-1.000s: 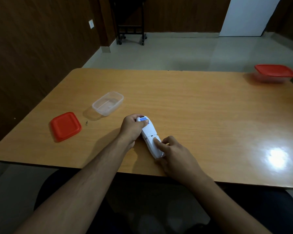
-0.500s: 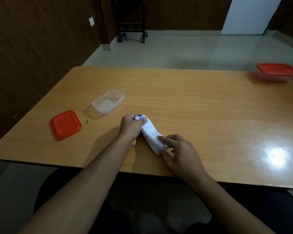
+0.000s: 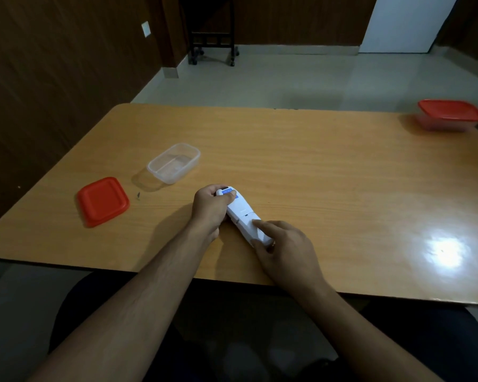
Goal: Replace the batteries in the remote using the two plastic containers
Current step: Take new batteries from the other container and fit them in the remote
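Observation:
A white remote [image 3: 242, 215] lies face down on the wooden table [image 3: 315, 175], near the front edge. My left hand [image 3: 211, 208] grips its far end, beside a blue label. My right hand [image 3: 284, 246] holds the near end, with the thumb pressed on the battery cover. An open clear plastic container [image 3: 174, 162] stands to the left, and nothing shows inside it. Its red lid [image 3: 102, 201] lies flat further left. A second container with a red lid on it [image 3: 450, 115] stands at the far right corner.
A small dark speck [image 3: 138, 194] lies between the red lid and the remote. A bright light reflection marks the table at the right. Beyond the table are a tiled floor, a dark wheeled stand [image 3: 213, 31] and a white door.
The remote has turned slightly, its near end swinging right. My right hand shifted with it, and the thumb now presses on the back cover. The left hand keeps its grip.

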